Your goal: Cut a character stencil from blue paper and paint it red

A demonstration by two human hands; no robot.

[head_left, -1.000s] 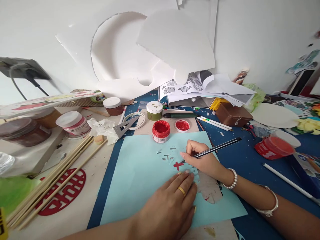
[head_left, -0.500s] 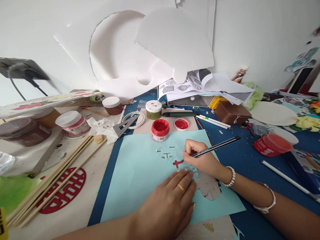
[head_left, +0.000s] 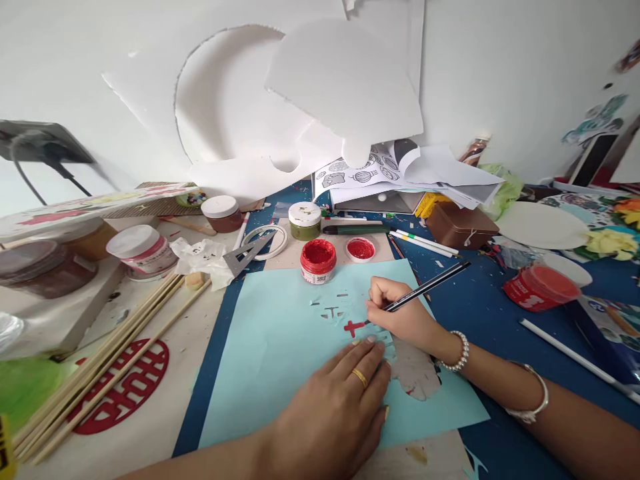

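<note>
A light blue sheet of paper (head_left: 255, 360) with cut-out openings lies in front of me. My left hand (head_left: 345, 393) rests flat on it, fingers stretched out, just below a small red painted cross shape (head_left: 353, 329). Between the fingertips of my right hand (head_left: 397, 308) is a slim black paintbrush (head_left: 430, 285), its handle slanting up to the right. The brush tip meets the paper at the right end of the red shape. Beyond the sheet's cut-outs stands an open jar of red paint (head_left: 319, 261), with its paint-covered lid (head_left: 361, 249) beside it.
To the left lie several wooden sticks (head_left: 115, 360) over a red round paper cut-out (head_left: 127, 393). A green paint jar (head_left: 305, 221), a set square (head_left: 250, 253) and a tape roll (head_left: 275, 241) are behind the sheet. At right stands a red tub (head_left: 540, 287).
The red on the cross's right arm reaches slightly further right, with the brush tip at its end. My left hand stays in place, and the whole view has shifted a little.
</note>
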